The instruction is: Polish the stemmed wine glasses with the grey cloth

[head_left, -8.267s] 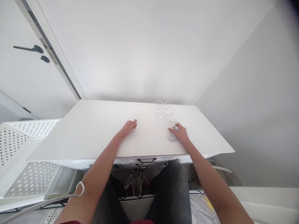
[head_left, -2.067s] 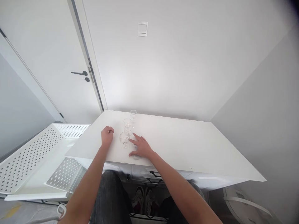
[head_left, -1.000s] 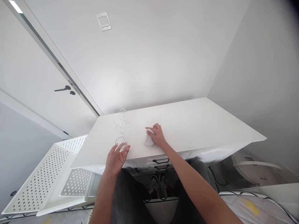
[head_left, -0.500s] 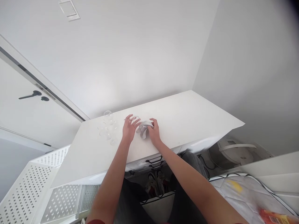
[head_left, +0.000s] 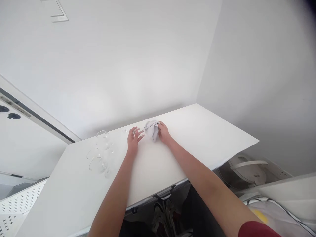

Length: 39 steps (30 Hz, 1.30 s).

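My left hand (head_left: 133,140) is wrapped round a small clear stemmed glass (head_left: 136,132) above the white table (head_left: 192,138). My right hand (head_left: 163,131) grips a crumpled pale grey cloth (head_left: 151,129) right beside the glass, and the cloth touches the glass's side. Three more clear stemmed glasses (head_left: 98,154) stand in a row on the table, left of my left hand.
The table's right corner juts out over a white round appliance (head_left: 247,166) on the floor. A white perforated rack (head_left: 14,204) sits low at the left. A door with dark handles (head_left: 10,113) is at the far left, a wall plate (head_left: 55,13) high up.
My left hand has gone from the row of glasses to the table's middle with one glass in it. My right hand has lifted the cloth up against that glass. The view has swung right.
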Motion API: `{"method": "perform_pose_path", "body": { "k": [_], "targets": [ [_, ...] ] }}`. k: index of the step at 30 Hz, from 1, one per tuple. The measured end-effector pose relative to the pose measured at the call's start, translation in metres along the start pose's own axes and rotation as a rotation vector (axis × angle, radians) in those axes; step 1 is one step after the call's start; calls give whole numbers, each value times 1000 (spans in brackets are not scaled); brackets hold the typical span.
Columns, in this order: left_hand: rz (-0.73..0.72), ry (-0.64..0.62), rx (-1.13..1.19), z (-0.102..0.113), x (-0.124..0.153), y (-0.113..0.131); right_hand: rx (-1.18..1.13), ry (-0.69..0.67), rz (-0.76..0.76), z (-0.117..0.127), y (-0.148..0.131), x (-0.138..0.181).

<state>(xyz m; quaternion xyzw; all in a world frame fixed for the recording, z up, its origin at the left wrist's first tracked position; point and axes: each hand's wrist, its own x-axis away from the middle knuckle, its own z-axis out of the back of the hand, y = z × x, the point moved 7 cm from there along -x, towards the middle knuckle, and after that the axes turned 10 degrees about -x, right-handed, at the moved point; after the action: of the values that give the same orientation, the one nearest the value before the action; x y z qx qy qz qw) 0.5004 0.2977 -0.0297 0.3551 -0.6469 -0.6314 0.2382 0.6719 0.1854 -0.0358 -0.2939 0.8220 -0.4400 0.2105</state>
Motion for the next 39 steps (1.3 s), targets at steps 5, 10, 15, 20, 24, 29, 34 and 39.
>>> {"method": "perform_pose_path", "body": {
  "k": [5, 10, 15, 20, 24, 29, 34, 39],
  "targets": [
    [-30, 72, -12, 4, -5, -6, 82, -56, 97, 3, 16, -21],
    [-54, 75, -75, 6, -4, -6, -2, 0, 9, 11, 22, -21],
    [21, -28, -8, 2, -5, -11, -81, -94, -3, 0, 18, -16],
    [99, -311, 2, -22, 1, -15, -76, -257, -90, -16, 21, -8],
    [65, -290, 19, -21, 1, -12, -71, -278, -134, -19, 21, -5],
    [32, -136, 152, -2, -9, -11, -51, -394, -199, -22, 26, -3],
    [-27, 62, 249, 19, -14, -12, -41, -163, -84, 5, 28, -22],
    [-33, 115, 230, 22, -13, -13, -117, 229, 85, 45, 21, -35]
  ]
}}
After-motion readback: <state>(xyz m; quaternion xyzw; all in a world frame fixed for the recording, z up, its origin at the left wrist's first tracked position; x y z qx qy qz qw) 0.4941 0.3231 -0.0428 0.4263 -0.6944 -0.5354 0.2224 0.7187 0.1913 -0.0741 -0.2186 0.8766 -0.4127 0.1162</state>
